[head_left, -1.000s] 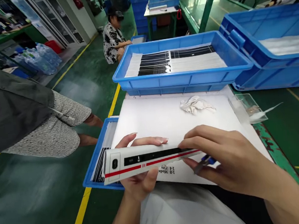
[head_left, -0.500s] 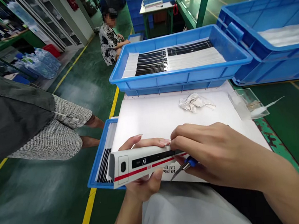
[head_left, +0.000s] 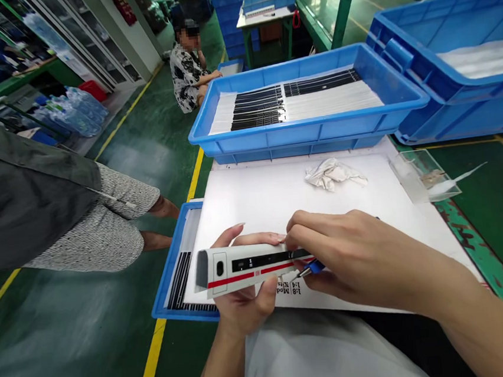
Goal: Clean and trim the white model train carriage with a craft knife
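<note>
A white model train car [head_left: 240, 268] with a black window band and a red stripe lies nearly level above the table's near edge. My left hand [head_left: 244, 309] is closed around it from below, thumb on the near side and fingers along the top. At the car's right end, the fingertips of my right hand [head_left: 351, 256] press against its upper edge and hide that end. Tucked in the same hand is a blue-handled tool [head_left: 316, 266] with a pointed metal tip facing left, beside the car's lower side; its exact kind is unclear.
A crumpled white cloth [head_left: 334, 174] lies on the white tabletop [head_left: 252, 194]. At the right edge stands a clear box [head_left: 419, 178] with a white dropper. Blue crates [head_left: 312, 130] holding train cars stand beyond and at left. One person stands left; another [head_left: 187, 70] sits further back.
The car's left end has swung slightly away from the camera and right. The tool's tip has turned and now shows less. Both hands keep their hold.
</note>
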A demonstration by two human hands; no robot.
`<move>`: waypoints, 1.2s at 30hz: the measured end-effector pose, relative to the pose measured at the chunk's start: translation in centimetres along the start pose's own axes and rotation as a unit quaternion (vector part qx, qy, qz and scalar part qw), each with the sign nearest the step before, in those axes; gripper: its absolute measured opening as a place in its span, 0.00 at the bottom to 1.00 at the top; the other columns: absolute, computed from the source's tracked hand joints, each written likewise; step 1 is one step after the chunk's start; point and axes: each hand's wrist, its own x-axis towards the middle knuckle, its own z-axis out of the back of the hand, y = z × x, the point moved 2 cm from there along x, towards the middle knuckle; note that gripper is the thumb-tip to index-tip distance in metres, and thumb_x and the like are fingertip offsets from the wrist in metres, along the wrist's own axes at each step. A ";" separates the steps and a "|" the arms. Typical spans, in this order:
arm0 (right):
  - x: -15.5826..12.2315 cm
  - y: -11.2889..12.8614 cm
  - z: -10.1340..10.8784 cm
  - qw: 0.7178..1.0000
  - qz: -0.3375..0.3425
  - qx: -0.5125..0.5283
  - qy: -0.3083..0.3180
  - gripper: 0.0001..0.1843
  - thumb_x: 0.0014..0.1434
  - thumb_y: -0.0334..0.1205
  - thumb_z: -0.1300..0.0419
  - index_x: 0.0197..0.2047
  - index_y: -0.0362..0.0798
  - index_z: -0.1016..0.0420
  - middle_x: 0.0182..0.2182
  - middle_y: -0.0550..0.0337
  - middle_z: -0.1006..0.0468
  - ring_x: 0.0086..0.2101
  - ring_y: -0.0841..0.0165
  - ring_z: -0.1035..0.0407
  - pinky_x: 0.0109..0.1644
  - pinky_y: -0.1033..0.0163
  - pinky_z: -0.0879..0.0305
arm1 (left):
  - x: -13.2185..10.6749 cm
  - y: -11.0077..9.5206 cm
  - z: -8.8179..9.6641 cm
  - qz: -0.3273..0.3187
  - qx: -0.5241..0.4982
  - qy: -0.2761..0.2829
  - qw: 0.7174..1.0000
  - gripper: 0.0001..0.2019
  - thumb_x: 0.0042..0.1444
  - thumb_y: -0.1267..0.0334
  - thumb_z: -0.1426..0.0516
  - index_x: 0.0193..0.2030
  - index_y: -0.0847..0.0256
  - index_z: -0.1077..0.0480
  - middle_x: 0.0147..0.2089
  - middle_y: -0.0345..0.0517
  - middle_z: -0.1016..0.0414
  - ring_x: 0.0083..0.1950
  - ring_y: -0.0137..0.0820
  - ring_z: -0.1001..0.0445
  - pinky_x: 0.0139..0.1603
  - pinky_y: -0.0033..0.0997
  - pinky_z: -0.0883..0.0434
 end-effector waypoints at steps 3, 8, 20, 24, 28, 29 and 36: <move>0.0 -0.1 -0.4 1.000 -0.022 0.005 0.014 0.13 0.56 0.28 0.36 0.44 0.47 0.29 0.39 0.62 0.26 0.30 0.65 0.30 0.26 0.59 0.45 | -0.1 0.2 0.1 0.012 -0.020 0.001 1.000 0.28 0.64 0.67 0.36 0.69 0.53 0.36 0.52 0.48 0.18 0.55 0.40 0.17 0.56 0.41 0.18; 0.2 0.0 -0.8 0.999 -0.031 0.008 0.010 0.13 0.56 0.28 0.35 0.44 0.48 0.30 0.39 0.62 0.26 0.31 0.64 0.29 0.26 0.59 0.43 | -0.3 0.6 0.4 0.023 -0.042 0.009 0.999 0.28 0.65 0.68 0.37 0.70 0.53 0.37 0.52 0.50 0.18 0.55 0.41 0.17 0.56 0.44 0.17; 0.1 0.1 -0.9 0.999 -0.041 -0.006 0.013 0.14 0.56 0.29 0.33 0.46 0.48 0.27 0.35 0.63 0.23 0.28 0.63 0.27 0.27 0.58 0.46 | -0.2 1.3 1.1 0.017 -0.045 0.021 0.999 0.31 0.64 0.69 0.37 0.72 0.56 0.39 0.53 0.49 0.18 0.56 0.37 0.19 0.62 0.42 0.21; 0.2 -0.1 -0.9 0.999 -0.020 -0.009 0.026 0.16 0.62 0.28 0.35 0.53 0.46 0.24 0.35 0.62 0.20 0.28 0.62 0.25 0.27 0.57 0.48 | -0.2 1.5 1.0 0.021 -0.049 0.021 0.998 0.31 0.64 0.68 0.37 0.72 0.56 0.40 0.53 0.50 0.18 0.56 0.39 0.18 0.61 0.44 0.20; 0.1 0.0 -0.9 0.999 -0.001 -0.017 0.032 0.12 0.65 0.25 0.40 0.50 0.43 0.21 0.34 0.59 0.20 0.28 0.61 0.24 0.26 0.56 0.50 | -0.1 1.4 0.9 0.027 -0.052 0.022 0.998 0.30 0.65 0.68 0.38 0.71 0.56 0.39 0.52 0.50 0.18 0.56 0.39 0.18 0.60 0.44 0.20; 0.1 0.1 -1.0 0.999 -0.001 -0.019 0.035 0.12 0.65 0.25 0.41 0.50 0.43 0.21 0.34 0.58 0.20 0.28 0.60 0.24 0.26 0.55 0.50 | -0.2 1.4 0.9 0.028 -0.050 0.020 0.998 0.30 0.65 0.68 0.38 0.72 0.55 0.39 0.52 0.50 0.18 0.56 0.39 0.18 0.60 0.44 0.20; 0.5 0.4 -1.1 0.999 -0.016 -0.028 0.021 0.15 0.64 0.27 0.38 0.53 0.42 0.22 0.35 0.58 0.19 0.29 0.59 0.22 0.27 0.56 0.46 | -0.6 1.8 1.3 0.045 -0.008 -0.001 0.999 0.31 0.64 0.65 0.37 0.72 0.54 0.40 0.51 0.53 0.18 0.53 0.44 0.17 0.56 0.51 0.18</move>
